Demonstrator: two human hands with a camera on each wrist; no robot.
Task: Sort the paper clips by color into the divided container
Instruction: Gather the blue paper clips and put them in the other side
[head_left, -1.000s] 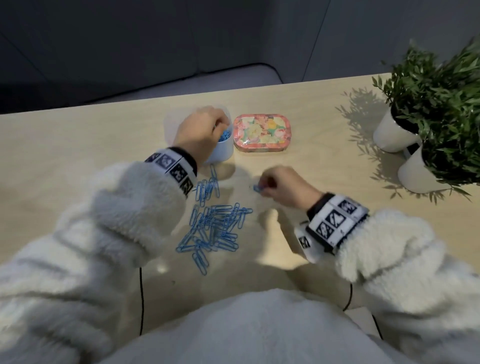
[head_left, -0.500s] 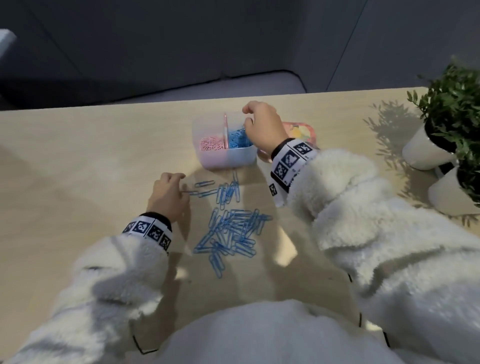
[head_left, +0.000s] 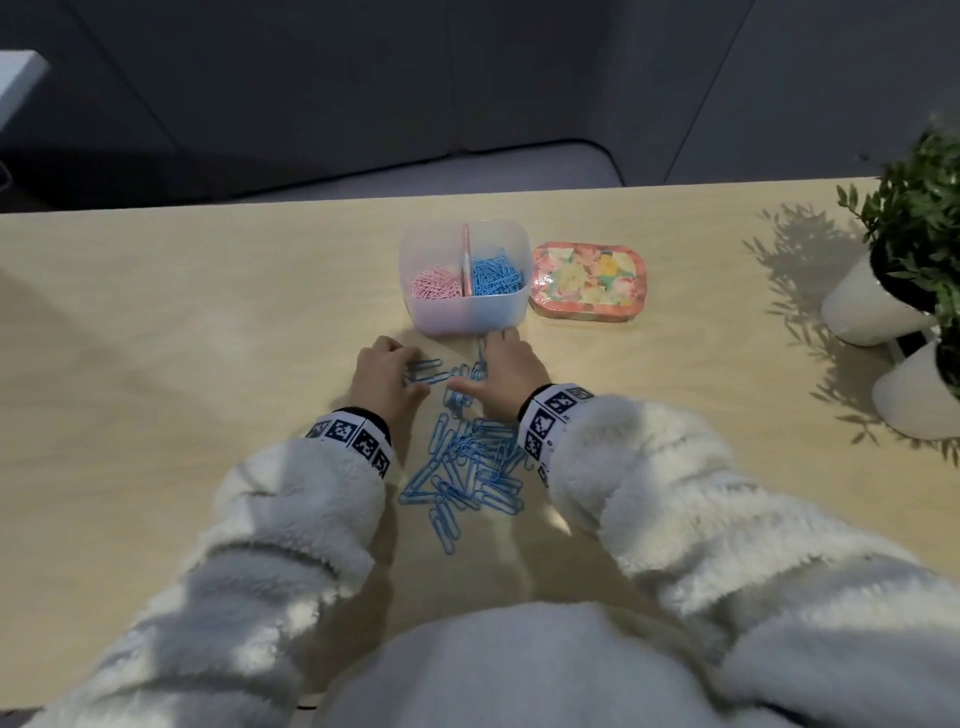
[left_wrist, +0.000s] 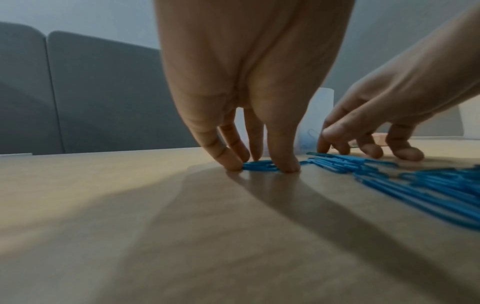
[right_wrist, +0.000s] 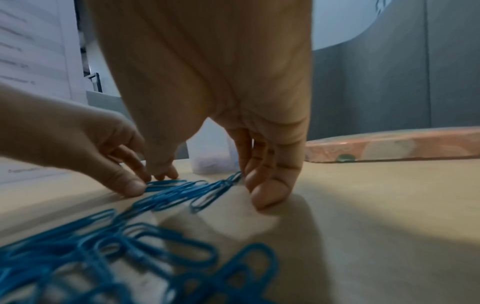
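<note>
A translucent divided container (head_left: 470, 314) stands at the table's middle back, pink clips (head_left: 435, 285) in its left half and blue clips (head_left: 494, 274) in its right half. Loose blue paper clips (head_left: 462, 462) lie in a pile in front of it, between my wrists. My left hand (head_left: 410, 375) is down on the table at the pile's far left, thumb and fingertips pinching one blue paper clip (left_wrist: 259, 165). My right hand (head_left: 488, 364) is spread over the far clips just in front of the container, its fingertips (right_wrist: 267, 195) touching the table beside a clip (right_wrist: 207, 197).
A floral tin (head_left: 589, 280) lies right of the container. Two white pots with green plants (head_left: 878, 306) stand at the right edge. The table's far edge (head_left: 208, 208) runs behind the container, with a dark seat beyond it.
My right hand has come back from the container's blue compartment down to the loose clips. My left hand has stayed on the clips, now pinching one.
</note>
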